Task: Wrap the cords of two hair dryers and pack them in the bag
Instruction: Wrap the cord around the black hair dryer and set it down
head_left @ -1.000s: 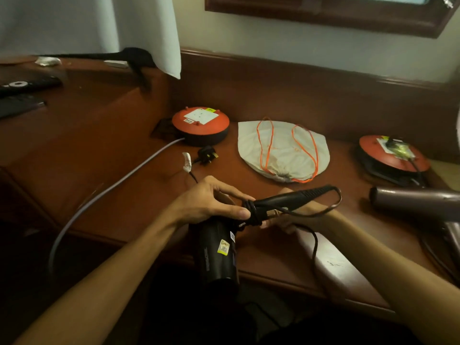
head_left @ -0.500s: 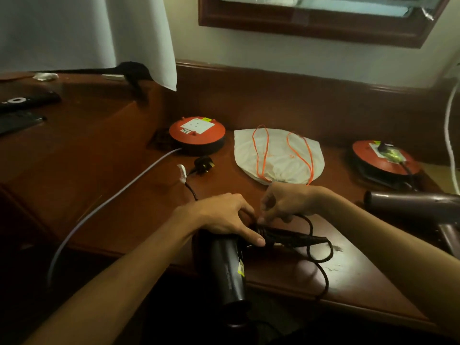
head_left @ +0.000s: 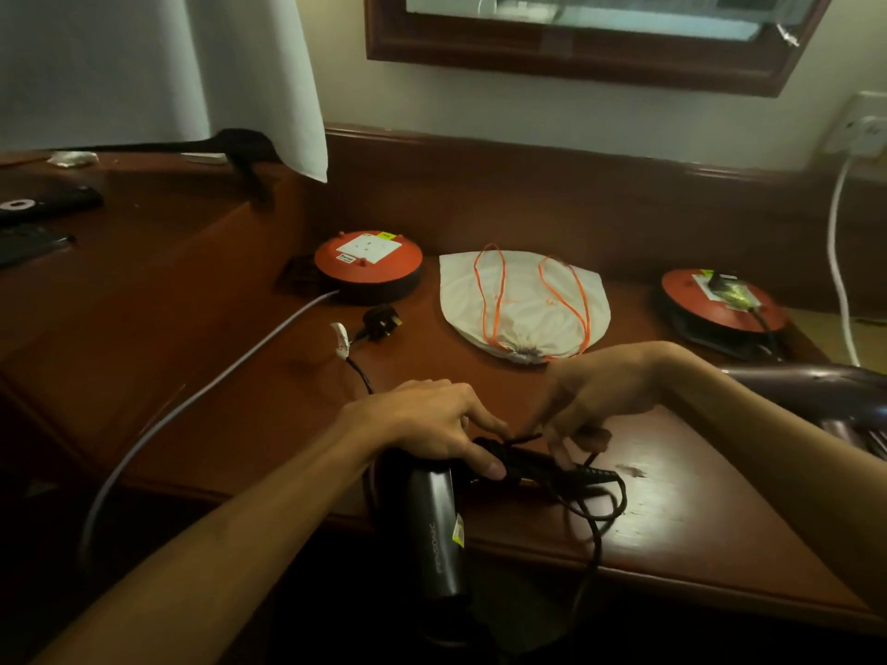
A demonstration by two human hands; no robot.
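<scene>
While left hand (head_left: 422,424) grips dryer (head_left: 434,515) | right hand (head_left: 595,395) fingers pinch cord (head_left: 597,511), tips blurred

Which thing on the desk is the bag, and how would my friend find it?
Look along the wooden desk toward its back wall, between the two round red cable reels. The bag lies flat there, past the hands. It is the only pale cloth thing, with orange drawstrings looped across it.
</scene>
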